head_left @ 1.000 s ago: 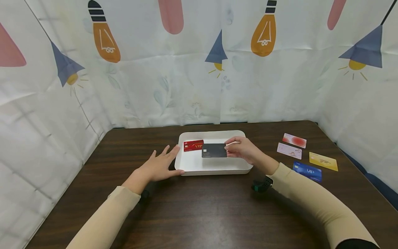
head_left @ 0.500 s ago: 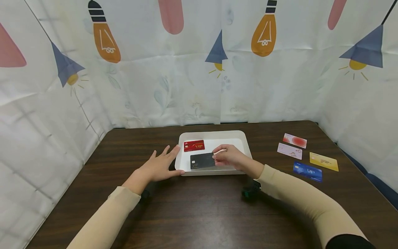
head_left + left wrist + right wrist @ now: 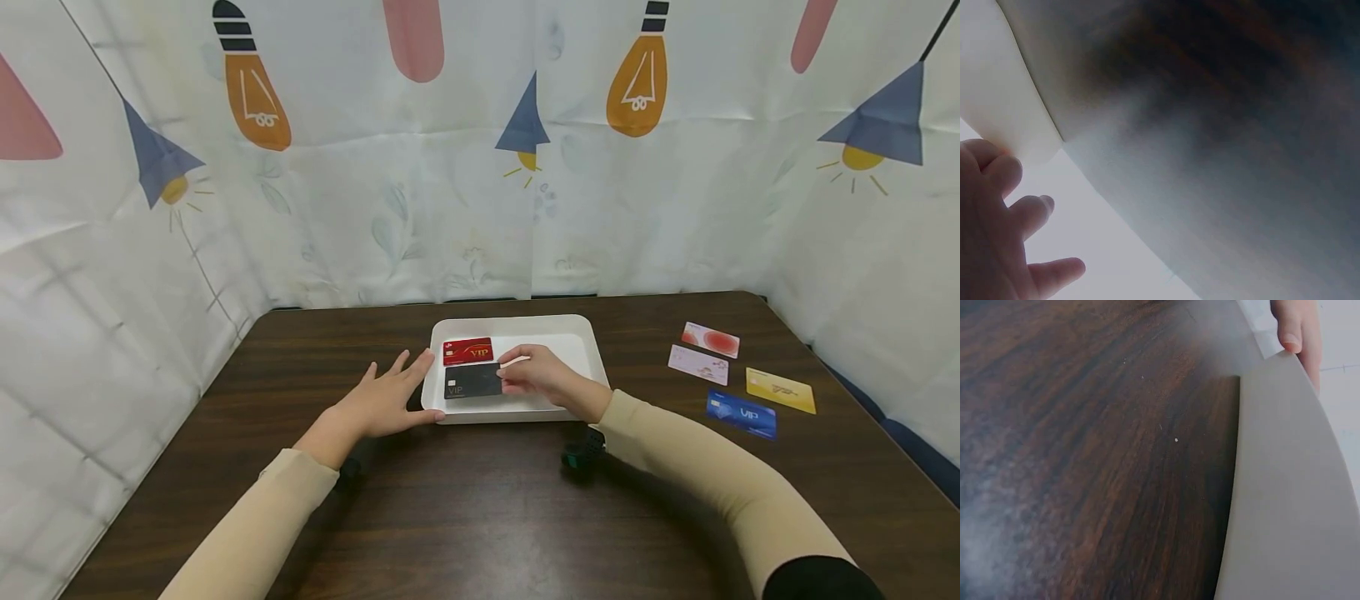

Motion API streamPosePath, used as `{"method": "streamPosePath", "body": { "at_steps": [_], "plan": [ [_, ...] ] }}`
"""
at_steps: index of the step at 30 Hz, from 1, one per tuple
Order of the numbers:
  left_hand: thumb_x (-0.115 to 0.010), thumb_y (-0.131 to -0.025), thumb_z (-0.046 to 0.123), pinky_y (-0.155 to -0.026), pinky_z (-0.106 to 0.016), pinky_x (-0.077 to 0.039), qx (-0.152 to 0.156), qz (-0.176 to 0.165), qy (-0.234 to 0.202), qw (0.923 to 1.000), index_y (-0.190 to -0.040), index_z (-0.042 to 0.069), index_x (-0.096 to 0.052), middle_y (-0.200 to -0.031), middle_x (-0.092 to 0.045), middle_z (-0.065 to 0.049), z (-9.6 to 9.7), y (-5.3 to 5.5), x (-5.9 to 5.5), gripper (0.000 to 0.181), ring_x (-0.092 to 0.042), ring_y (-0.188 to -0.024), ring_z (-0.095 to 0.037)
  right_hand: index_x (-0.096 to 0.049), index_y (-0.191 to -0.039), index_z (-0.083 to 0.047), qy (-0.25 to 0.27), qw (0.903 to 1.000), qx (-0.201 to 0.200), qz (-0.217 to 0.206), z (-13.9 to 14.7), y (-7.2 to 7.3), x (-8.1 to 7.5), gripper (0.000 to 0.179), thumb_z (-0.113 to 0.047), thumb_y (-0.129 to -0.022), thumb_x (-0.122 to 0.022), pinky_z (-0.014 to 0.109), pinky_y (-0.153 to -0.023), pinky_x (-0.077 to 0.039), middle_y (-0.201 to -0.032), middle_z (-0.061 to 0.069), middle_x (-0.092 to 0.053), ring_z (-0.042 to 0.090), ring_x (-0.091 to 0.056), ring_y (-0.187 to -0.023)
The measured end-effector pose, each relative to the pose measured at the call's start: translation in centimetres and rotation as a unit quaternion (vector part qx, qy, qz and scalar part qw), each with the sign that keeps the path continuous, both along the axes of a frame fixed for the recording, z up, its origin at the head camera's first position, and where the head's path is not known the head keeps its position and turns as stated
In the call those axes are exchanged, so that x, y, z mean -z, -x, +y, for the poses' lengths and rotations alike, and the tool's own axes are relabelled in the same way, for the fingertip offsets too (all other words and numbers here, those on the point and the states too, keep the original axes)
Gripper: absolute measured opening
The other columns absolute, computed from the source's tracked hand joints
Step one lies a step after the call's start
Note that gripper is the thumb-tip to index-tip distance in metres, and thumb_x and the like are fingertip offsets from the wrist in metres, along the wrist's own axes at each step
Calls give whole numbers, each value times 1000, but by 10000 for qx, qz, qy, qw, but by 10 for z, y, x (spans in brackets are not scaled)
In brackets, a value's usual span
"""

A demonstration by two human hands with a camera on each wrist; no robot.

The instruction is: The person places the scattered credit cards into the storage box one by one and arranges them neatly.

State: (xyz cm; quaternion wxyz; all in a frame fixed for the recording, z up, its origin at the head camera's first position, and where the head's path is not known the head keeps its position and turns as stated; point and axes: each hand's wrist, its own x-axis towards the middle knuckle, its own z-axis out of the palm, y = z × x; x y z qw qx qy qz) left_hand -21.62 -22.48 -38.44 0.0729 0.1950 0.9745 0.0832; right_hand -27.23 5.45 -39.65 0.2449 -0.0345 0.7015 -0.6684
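Note:
Between thumb and fingers, my right hand (image 3: pixel 546 380) pinches the right end of a black VIP card (image 3: pixel 471 382). That card is low inside a white tray (image 3: pixel 570 342), just in front of a red VIP card (image 3: pixel 467 350) lying there, and its back edge meets the red card's front edge in the head view. My left hand (image 3: pixel 384 402) has its fingers spread at the tray's left side, thumb at the front left corner. In the left wrist view, the left fingers (image 3: pixel 1029 215) reach the tray wall (image 3: pixel 1013 81). The right wrist view shows the tray's outer wall (image 3: pixel 1285 487).
On the dark wooden table (image 3: pixel 480 508), to the right of the tray, lie a red-and-white card (image 3: pixel 710 339), a pale pink card (image 3: pixel 698 364), a yellow card (image 3: pixel 781 390) and a blue VIP card (image 3: pixel 742 415). A patterned white curtain (image 3: pixel 450 208) hangs behind.
My right hand has carried the black card left and toward me, then slightly back, from beside the red card to just in front of it. The left hand has stayed put.

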Motion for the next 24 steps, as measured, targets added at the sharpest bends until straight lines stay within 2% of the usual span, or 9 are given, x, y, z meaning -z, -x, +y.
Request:
{"method": "streamPosePath", "body": {
  "at_steps": [5,13,24],
  "plan": [
    [-59,-90,73,-114,-74,-11,-8,-10,-2,10000,-165,8,-16,-166,-27,-14,0,0,0,108,-18,-154,-41,-60,-121,7,-111,9998,108,-125,-6,5,2,24,2,-98,-65,24,-62,-60,-84,10,-65,13,-65,-65],
    [-59,-91,71,-115,-74,-11,-21,-20,7,10000,-165,9,-17,-166,-28,-14,0,-1,-1,106,-18,-154,-41,-61,-124,4,-369,9984,303,-291,-12,17,0,27,-2,-98,-67,25,-63,-60,-93,12,-64,14,-65,-68],
    [-58,-91,72,-115,-74,-10,-22,-33,44,10000,-165,9,-16,-166,-27,-13,0,0,-1,106,-17,-154,-40,-60,-128,3,-585,9980,118,-231,-14,26,2,31,-2,-99,-67,25,-65,-60,-94,14,-64,15,-65,-69]
  ]
}}
